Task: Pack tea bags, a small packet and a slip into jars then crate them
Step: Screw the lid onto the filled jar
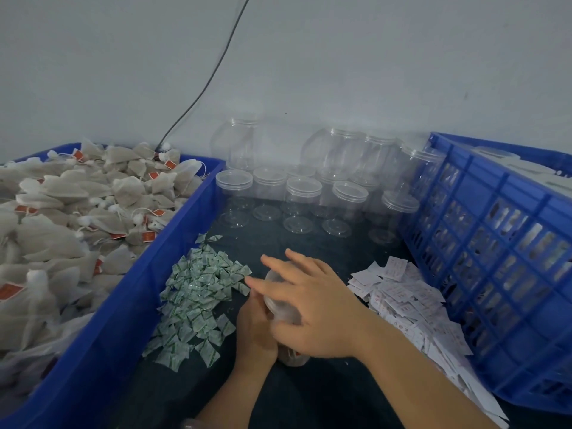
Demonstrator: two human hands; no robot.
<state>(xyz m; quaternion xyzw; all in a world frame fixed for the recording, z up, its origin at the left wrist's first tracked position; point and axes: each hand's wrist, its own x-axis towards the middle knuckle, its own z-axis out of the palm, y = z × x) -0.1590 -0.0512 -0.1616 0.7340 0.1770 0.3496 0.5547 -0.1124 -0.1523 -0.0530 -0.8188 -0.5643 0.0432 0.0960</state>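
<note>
A clear plastic jar (pixel 280 305) with tea bags inside stands on the dark table in front of me. My left hand (pixel 255 329) grips its side from the left. My right hand (pixel 305 301) lies over the jar's mouth with fingers spread and straight, hiding most of it. A heap of small green-and-white packets (pixel 198 295) lies just left of the jar. White paper slips (pixel 402 298) are piled to its right. Tea bags (pixel 71 218) with red tags fill the blue bin on the left.
The blue bin's wall (pixel 148 274) runs along the left. A blue lattice crate (pixel 495 249) stands at the right. Several empty clear jars (pixel 303 196) line up at the back against the wall. A black cable (pixel 210 78) hangs down the wall.
</note>
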